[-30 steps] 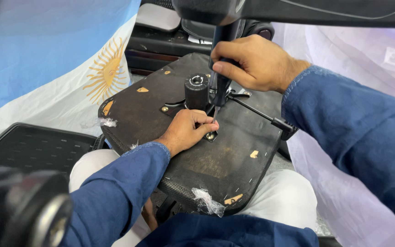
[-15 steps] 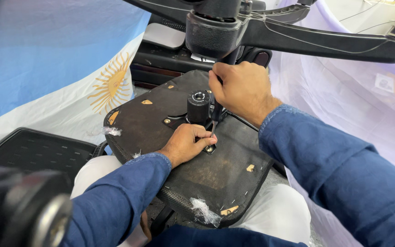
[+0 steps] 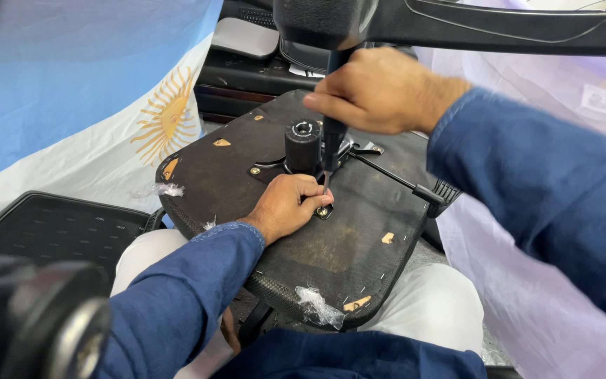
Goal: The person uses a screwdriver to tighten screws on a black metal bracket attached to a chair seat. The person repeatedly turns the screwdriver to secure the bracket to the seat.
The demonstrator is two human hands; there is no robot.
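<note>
Hands work together on the underside of an office chair seat (image 3: 331,245), which lies upside down across the person's lap, its dark fabric bottom facing up. This position makes the metal mounting plate and its bolts easy to reach from above.

The right hand (image 3: 380,91) is clenched around the handle of a screwdriver (image 3: 331,151) and holds it almost upright, with the wrist bent down and the forearm coming in from the right edge of the seat. The tip points down at a bolt (image 3: 323,210) near the middle of the seat, just in front of the black cylinder socket (image 3: 302,145). I judge that the upright grip serves to press straight down on the bolt head.

The left hand (image 3: 285,207) lies on the seat surface, palm down, the forearm coming from the near left corner. Its fingers are curled, and the fingertips (image 3: 320,198) pinch lightly around the lower end of the shaft, beside the bolt; it seems to guide the tip so that it does not slip.

A thin black lever (image 3: 394,179) runs from the plate toward the right edge of the seat. A blue and white flag with a sun (image 3: 170,119) hangs behind the far left corner, and a chair base (image 3: 492,28) stands out above.
</note>
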